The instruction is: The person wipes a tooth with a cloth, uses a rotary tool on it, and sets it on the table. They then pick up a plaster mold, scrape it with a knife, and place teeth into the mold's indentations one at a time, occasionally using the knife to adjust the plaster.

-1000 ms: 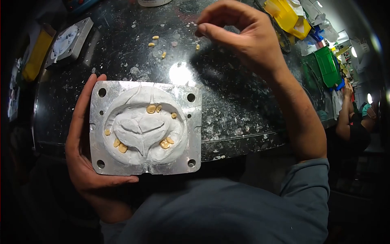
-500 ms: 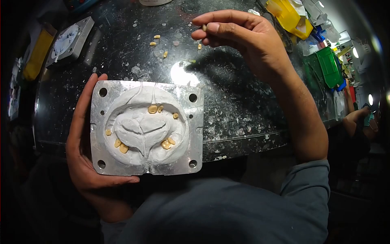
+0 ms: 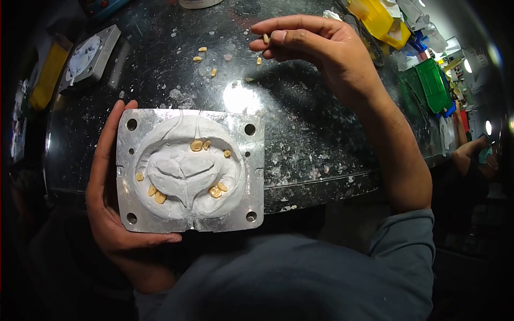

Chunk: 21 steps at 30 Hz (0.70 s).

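My left hand (image 3: 110, 214) grips a square metal flask (image 3: 251, 176) by its left side, fingers over the far left corner and thumb along the near edge. White plaster (image 3: 184, 166) fills the flask, with several yellowish artificial teeth (image 3: 196, 145) set in its mould. Above and to the right, my right hand (image 3: 326, 51) pinches one small tooth (image 3: 266, 38) between thumb and fingers. Beyond the flask, several loose teeth (image 3: 214, 72) lie on the dark, speckled worktop (image 3: 316, 134).
Another metal flask half with plaster (image 3: 99, 59) stands at the back left, beside a yellow container (image 3: 51, 75). Yellow (image 3: 380, 24) and green bins (image 3: 433, 88) sit at the right. A white tub (image 3: 199, 2) is at the back. Part of another person (image 3: 471, 152) shows at far right.
The flask in my left hand has shifted slightly left and down in view. The tooth between my right fingertips has turned a little and shows more clearly.
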Available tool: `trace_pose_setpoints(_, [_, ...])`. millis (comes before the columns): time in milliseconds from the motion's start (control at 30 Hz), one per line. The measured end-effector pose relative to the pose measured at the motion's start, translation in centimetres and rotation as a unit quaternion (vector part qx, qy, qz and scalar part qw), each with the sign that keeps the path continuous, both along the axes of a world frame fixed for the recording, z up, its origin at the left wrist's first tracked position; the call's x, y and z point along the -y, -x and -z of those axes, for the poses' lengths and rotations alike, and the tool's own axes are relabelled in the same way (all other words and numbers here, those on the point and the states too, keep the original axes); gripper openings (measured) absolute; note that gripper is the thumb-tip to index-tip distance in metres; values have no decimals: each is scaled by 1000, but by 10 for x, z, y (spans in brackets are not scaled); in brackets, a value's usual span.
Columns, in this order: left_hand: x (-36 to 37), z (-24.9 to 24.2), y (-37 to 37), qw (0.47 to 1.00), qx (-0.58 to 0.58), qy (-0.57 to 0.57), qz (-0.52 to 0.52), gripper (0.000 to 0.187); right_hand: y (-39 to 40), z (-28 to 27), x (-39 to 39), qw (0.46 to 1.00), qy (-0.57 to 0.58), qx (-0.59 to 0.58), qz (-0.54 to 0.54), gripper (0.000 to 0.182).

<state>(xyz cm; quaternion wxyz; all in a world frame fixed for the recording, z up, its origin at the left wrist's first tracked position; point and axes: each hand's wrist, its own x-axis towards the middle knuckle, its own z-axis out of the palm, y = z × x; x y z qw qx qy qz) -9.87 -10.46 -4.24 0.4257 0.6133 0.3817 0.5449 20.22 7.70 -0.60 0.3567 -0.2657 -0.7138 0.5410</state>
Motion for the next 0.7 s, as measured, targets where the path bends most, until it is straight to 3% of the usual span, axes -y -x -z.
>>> trace_pose_setpoints(700, [-5,4,10,995,-72,-68,30,148,9,-4,17,1000,10,6,-18,18])
